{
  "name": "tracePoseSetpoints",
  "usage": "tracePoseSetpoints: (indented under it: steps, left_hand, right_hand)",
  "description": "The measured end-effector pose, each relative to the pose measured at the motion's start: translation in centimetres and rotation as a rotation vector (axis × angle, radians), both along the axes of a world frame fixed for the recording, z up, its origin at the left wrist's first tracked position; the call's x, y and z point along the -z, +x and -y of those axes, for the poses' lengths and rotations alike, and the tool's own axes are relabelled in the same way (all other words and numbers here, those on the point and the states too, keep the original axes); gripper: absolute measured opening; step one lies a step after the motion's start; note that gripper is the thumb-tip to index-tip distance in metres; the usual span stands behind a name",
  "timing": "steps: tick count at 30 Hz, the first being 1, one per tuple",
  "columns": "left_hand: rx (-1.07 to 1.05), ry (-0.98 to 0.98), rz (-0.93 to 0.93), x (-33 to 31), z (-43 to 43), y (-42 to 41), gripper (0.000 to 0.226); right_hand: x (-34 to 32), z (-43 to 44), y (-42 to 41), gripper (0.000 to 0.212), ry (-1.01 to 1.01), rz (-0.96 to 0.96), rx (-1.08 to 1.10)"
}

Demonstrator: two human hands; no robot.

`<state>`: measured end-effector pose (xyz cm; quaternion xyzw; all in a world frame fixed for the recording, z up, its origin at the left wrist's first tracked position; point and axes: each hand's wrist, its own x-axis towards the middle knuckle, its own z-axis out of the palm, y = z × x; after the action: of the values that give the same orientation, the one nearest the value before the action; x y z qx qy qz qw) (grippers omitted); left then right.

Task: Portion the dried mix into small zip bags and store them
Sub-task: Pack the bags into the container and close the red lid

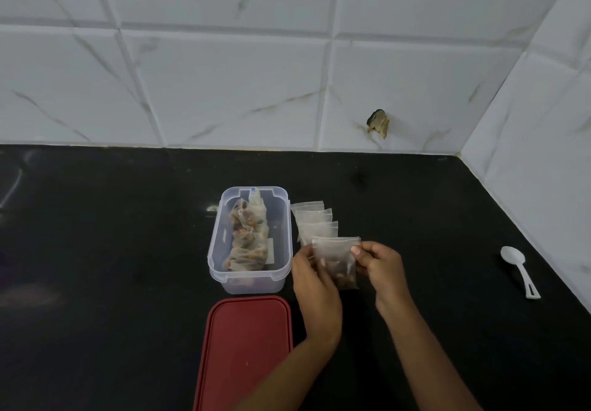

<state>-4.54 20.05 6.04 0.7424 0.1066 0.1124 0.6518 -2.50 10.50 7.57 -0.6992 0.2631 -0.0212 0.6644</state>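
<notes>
Both hands pinch the filled zip bag (337, 258) upright above the worktop (128, 234), left hand (311, 278) and right hand (382, 271) at its top corners; looks like sealing; run fingertips fully along the strip, then drop into the tub (251, 239) alongside.

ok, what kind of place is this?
Most likely a home kitchen corner: a black countertop meeting white marble-look wall tiles, with a clear food container of filled bags, its red lid and a white plastic spoon lying on it.
</notes>
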Motion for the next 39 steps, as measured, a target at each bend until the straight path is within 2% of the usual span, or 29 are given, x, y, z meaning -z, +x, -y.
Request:
tracePoseSetpoints:
  steps: [6, 10, 17, 18, 21, 28, 34, 37, 39]
  left_hand:
    - [-0.023, -0.130, 0.134, -4.3, -1.1, 1.6, 0.028]
    - [-0.049, -0.126, 0.160, -6.4, -4.6, 4.6, 0.015]
    - [-0.085, -0.048, 0.123, -6.4, -10.7, 8.6, 0.009]
    - [-0.080, -0.032, 0.101, -6.1, -11.3, 9.1, 0.008]
    - [-0.036, 0.001, 0.006, -4.8, -12.4, 10.2, 0.007]
    - [0.104, 0.155, -0.210, -3.1, -12.6, 11.5, 0.011]
    - [0.241, 0.313, -0.266, -2.8, -12.5, 12.3, 0.018]
    - [0.335, 0.301, -0.320, -2.4, -12.5, 12.2, 0.025]
    - [0.368, 0.217, -0.363, -2.4, -12.2, 11.7, 0.041]
  right_hand:
    - [-5.0, -0.8, 0.7, 0.014, -0.043, 0.211, -0.026]
    - [-6.6, -3.5, 3.4, 0.012, -0.053, 0.321, -0.129]
    - [-6.6, -7.6, 8.0, 0.009, -0.176, 0.333, -0.327]
    - [-6.2, -7.9, 8.5, 0.005, -0.216, 0.323, -0.343]
    - [-4.9, -8.2, 9.7, 0.017, -0.431, 0.276, -0.366]
    - [-3.2, -7.6, 10.9, 0.021, -0.972, 0.100, -0.524]
    - [-3.7, -8.1, 11.7, 0.024, -1.290, 0.143, -0.618]
    - [-3.8, -8.7, 12.2, 0.026, -1.440, 0.085, -0.660]
    - [-3.5, -9.1, 12.4, 0.024, -1.493, 0.039, -0.684]
